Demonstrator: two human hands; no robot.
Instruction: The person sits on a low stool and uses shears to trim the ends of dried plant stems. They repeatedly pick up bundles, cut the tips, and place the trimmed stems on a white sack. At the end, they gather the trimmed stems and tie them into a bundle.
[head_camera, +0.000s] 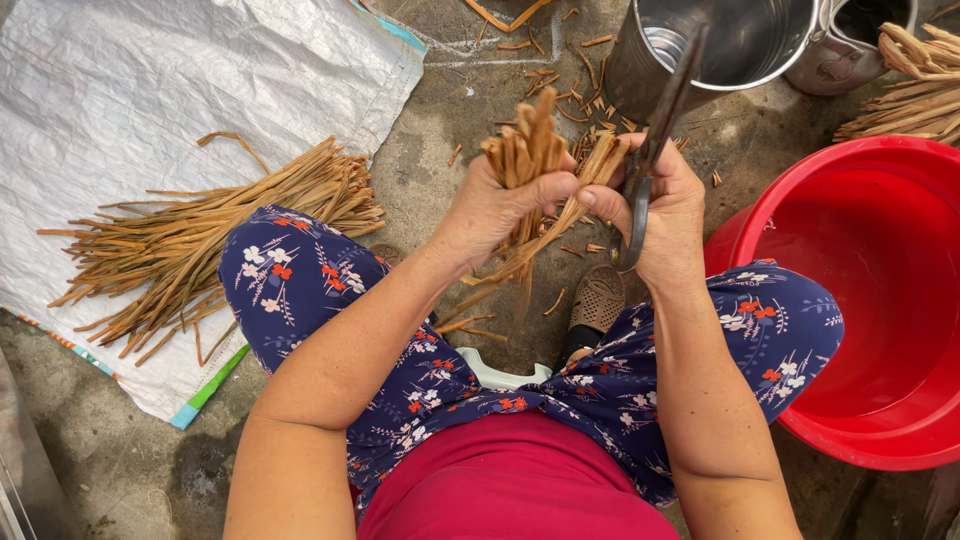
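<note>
Head view shows the left hand (500, 205) closed around a bundle of stalks (528, 150) above the knees, right hand (665, 215) gripping scissors (655, 140), whose blades might nick the nearby fingers.

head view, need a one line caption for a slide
Left hand grips a bundle of dried stalks while right hand holds scissors beside a red basin.

Two hands (500, 205) (665, 205), one scissors (655, 140), one red basin (870, 300), two steel pots (720, 45) (850, 50), one white sack (150, 110).
</note>
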